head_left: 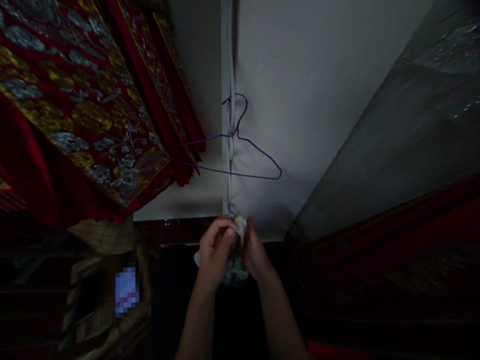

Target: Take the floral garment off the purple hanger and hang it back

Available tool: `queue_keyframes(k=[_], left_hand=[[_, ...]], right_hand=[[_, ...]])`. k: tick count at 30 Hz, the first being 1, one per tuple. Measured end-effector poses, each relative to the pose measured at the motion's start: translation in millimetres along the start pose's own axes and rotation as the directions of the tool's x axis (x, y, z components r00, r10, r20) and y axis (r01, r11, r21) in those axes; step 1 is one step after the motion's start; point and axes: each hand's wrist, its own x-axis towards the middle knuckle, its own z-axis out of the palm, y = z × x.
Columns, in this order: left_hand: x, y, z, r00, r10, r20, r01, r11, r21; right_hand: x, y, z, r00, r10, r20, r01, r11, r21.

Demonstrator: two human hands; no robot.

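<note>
A crumpled pale cloth with a faint pattern point(234, 272) is between my two hands, low in the middle of the view. My left hand point(214, 247) pinches its upper part, thumb against the bent fingers. On the other side, my right hand point(257, 252) curls around the cloth, its fingertips largely hidden. Right above the hands ends a whitish strap point(230, 195), hanging down along the wall with knots or loops in it; whether it is joined to the cloth I cannot tell. A thin purple wire hanger point(258, 176) hangs on this strap, holding no garment.
Red cloth with gold and silver embroidery point(112, 100) hangs at the left, overlapping the hanger's left end. A pale wall point(300, 75) stands ahead, with translucent sheeting point(405, 120) on the right. Lower left, a woven-looking bag or basket point(107, 280) holds a blurred-out bluish item. The light is dim.
</note>
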Motion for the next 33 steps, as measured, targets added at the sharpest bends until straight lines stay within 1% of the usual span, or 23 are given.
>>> queue_keyframes(k=[2,3,4,6,8,9,11,12,13,15,16,17,18,19,20,21,23,24,25,27,29,31,33], left_hand=[[-4.9,13.9,4.5,0.984,0.01,0.18,-0.049,0.977,0.21],[-4.3,21.1,4.9,0.97,0.01,0.244,-0.081,0.956,0.281],[-1.1,28.0,3.8,0.961,0.021,0.277,-0.114,0.938,0.327],[11.8,37.9,-2.8,0.964,0.084,0.253,-0.172,0.92,0.353],[30.2,38.7,-14.3,0.967,0.129,0.221,-0.196,0.928,0.317],[39.2,35.1,-21.5,0.964,0.114,0.239,-0.183,0.94,0.288],[52.8,21.1,-38.1,0.939,-0.016,0.344,-0.083,0.959,0.27],[56.2,12.4,-47.2,0.902,-0.12,0.414,-0.009,0.955,0.297],[57.2,3.8,-56.6,0.849,-0.232,0.475,0.062,0.936,0.346],[53.3,-9.1,-74.7,0.694,-0.429,0.578,0.15,0.871,0.467],[49.7,-12.0,-82.6,0.612,-0.507,0.607,0.157,0.83,0.535],[46.2,-11.8,-89.3,0.545,-0.567,0.617,0.135,0.786,0.603],[43.4,-8.6,-94.2,0.518,-0.601,0.608,0.089,0.746,0.66],[41.9,-2.5,-97.2,0.533,-0.605,0.592,0.029,0.712,0.701],[42.1,6.1,-98.0,0.579,-0.578,0.576,-0.035,0.688,0.725],[43.8,16.5,-96.9,0.641,-0.524,0.56,-0.097,0.669,0.737],[51.3,39.9,-90.3,0.759,-0.378,0.53,-0.199,0.64,0.742],[56.1,51.2,-86.2,0.798,-0.32,0.51,-0.232,0.619,0.751],[61.0,61.1,-82.9,0.82,-0.286,0.495,-0.252,0.597,0.762],[70.3,74.1,-82.0,0.835,-0.255,0.488,-0.277,0.571,0.773],[77.9,75.9,-92.4,0.834,-0.265,0.484,-0.288,0.539,0.791],[84.1,68.1,-111.7,0.84,-0.325,0.435,-0.271,0.443,0.855],[89.6,57.2,-131.1,0.841,-0.413,0.349,-0.225,0.32,0.92]], right_hand=[[-3.5,-12.4,5.4,0.998,0.05,0.031,-0.054,0.988,0.143],[-4.8,-20.5,7.6,0.997,0.064,0.05,-0.071,0.984,0.161],[-5.8,-29.4,9.3,0.993,0.077,0.084,-0.088,0.985,0.146],[-7.2,-47.9,11.3,0.979,0.088,0.183,-0.102,0.993,0.067],[-8.8,-65.5,12.2,0.945,0.072,0.32,-0.066,0.997,-0.029],[-9.7,-73.8,12.3,0.919,0.058,0.389,-0.027,0.996,-0.084],[-10.7,-90.0,12.2,0.87,0.034,0.492,0.076,0.976,-0.203],[-10.0,-98.1,11.7,0.857,0.021,0.516,0.135,0.956,-0.262],[-8.1,-106.4,10.8,0.855,-0.002,0.519,0.196,0.928,-0.318],[1.4,-122.1,8.6,0.865,-0.112,0.489,0.339,0.849,-0.405],[9.8,-128.6,7.6,0.864,-0.202,0.46,0.422,0.791,-0.444],[20.9,-133.5,6.9,0.85,-0.31,0.426,0.502,0.72,-0.479],[34.7,-136.1,6.8,0.824,-0.414,0.387,0.565,0.653,-0.504],[51.0,-135.9,7.1,0.795,-0.501,0.342,0.604,0.604,-0.52],[69.2,-132.8,8.0,0.772,-0.567,0.287,0.622,0.579,-0.527],[88.2,-126.9,9.0,0.768,-0.598,0.229,0.616,0.591,-0.521],[124.5,-109.3,10.4,0.791,-0.598,0.134,0.565,0.627,-0.536],[139.5,-99.6,9.8,0.799,-0.59,0.114,0.539,0.619,-0.571],[151.1,-90.6,7.9,0.81,-0.577,0.102,0.51,0.608,-0.609],[162.7,-78.6,-1.8,0.826,-0.556,0.092,0.466,0.581,-0.667],[159.7,-77.4,-19.3,0.832,-0.55,0.072,0.439,0.574,-0.691],[146.5,-86.8,-41.1,0.827,-0.56,0.056,0.421,0.55,-0.721],[129.4,-102.7,-60.5,0.819,-0.569,0.076,0.404,0.478,-0.78]])
